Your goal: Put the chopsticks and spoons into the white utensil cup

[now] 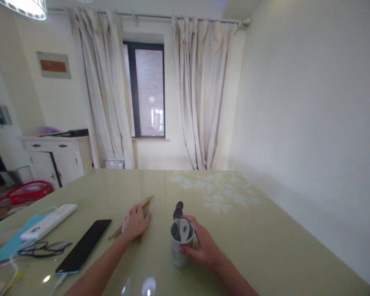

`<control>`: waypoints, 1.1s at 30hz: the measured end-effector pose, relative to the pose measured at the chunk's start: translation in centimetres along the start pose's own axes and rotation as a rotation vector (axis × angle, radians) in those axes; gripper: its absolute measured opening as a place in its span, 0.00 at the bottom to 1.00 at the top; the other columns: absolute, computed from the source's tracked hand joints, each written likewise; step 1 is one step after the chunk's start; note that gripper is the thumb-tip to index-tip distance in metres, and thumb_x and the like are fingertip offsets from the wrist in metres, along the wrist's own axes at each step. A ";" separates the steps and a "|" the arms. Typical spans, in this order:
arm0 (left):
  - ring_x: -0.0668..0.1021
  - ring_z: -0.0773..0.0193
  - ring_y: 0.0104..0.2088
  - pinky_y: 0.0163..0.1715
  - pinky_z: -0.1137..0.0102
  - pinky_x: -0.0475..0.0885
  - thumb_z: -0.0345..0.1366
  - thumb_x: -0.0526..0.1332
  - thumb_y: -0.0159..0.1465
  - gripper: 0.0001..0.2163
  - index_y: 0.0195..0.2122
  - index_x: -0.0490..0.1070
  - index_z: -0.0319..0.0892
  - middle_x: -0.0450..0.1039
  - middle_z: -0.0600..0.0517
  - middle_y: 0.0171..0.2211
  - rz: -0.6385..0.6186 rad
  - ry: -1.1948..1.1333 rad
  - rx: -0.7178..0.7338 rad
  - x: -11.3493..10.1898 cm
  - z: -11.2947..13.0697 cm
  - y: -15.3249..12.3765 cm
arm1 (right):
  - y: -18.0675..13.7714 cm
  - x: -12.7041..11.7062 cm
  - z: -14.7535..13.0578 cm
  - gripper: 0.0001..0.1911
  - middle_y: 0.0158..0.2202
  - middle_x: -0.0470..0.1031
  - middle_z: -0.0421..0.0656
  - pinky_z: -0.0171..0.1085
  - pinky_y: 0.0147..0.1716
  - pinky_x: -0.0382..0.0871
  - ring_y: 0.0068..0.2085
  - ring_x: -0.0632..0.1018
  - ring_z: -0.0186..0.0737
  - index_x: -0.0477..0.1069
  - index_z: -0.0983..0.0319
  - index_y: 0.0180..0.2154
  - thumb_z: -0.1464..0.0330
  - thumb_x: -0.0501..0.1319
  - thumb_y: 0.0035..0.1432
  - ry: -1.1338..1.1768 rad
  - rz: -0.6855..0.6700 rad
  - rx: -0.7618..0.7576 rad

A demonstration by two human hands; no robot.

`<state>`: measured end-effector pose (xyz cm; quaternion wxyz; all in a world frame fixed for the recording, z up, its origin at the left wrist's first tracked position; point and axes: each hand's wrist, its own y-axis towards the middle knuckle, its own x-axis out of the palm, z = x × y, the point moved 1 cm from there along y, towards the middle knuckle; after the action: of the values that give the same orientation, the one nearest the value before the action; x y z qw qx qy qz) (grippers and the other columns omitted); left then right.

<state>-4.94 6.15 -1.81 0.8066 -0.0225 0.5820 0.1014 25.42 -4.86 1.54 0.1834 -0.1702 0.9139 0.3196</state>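
Over a bundle of wooden chopsticks on the table lies my left hand, its fingers curled round them. The chopstick ends stick out ahead of the fingers and behind the hand. To the right, my right hand grips a light-coloured, patterned utensil cup by its side, with the thumb in front and the fingers behind the rim. The cup stands upright on the table. In it are a white spoon with a small blue mark and a dark-handled utensil leaning up past the rim.
On the left of the glossy table lie a black phone with a cable, glasses, a white power strip or similar device and a blue sheet. A wall runs along the right edge.
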 end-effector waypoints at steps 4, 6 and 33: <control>0.54 0.34 0.76 0.73 0.46 0.49 0.50 0.51 0.71 0.40 0.73 0.52 0.19 0.49 0.22 0.75 0.026 0.075 -0.091 1.3 0.9 0.1 | -0.1 -0.1 0.0 0.39 0.59 0.77 0.53 0.48 0.57 0.73 0.56 0.81 0.56 0.63 0.58 0.66 0.49 0.70 0.61 0.003 0.003 0.004; 0.53 0.31 0.76 0.72 0.42 0.48 0.53 0.50 0.70 0.43 0.74 0.50 0.18 0.46 0.20 0.75 0.030 0.098 -0.150 1.4 1.0 0.5 | -0.2 -0.1 0.0 0.39 0.59 0.77 0.53 0.48 0.58 0.72 0.56 0.80 0.56 0.62 0.57 0.66 0.49 0.70 0.61 0.000 0.007 0.008; 0.58 0.33 0.75 0.71 0.46 0.54 0.49 0.47 0.73 0.37 0.73 0.53 0.21 0.52 0.20 0.74 0.089 0.217 -0.173 2.8 0.5 1.6 | 0.0 -0.1 -0.4 0.41 0.60 0.77 0.53 0.48 0.58 0.73 0.57 0.80 0.56 0.62 0.58 0.67 0.50 0.71 0.59 -0.038 -0.015 0.020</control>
<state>-3.97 8.15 -4.14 0.7285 -0.0770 0.6554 0.1839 25.40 -5.11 1.84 0.2048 -0.1692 0.9121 0.3123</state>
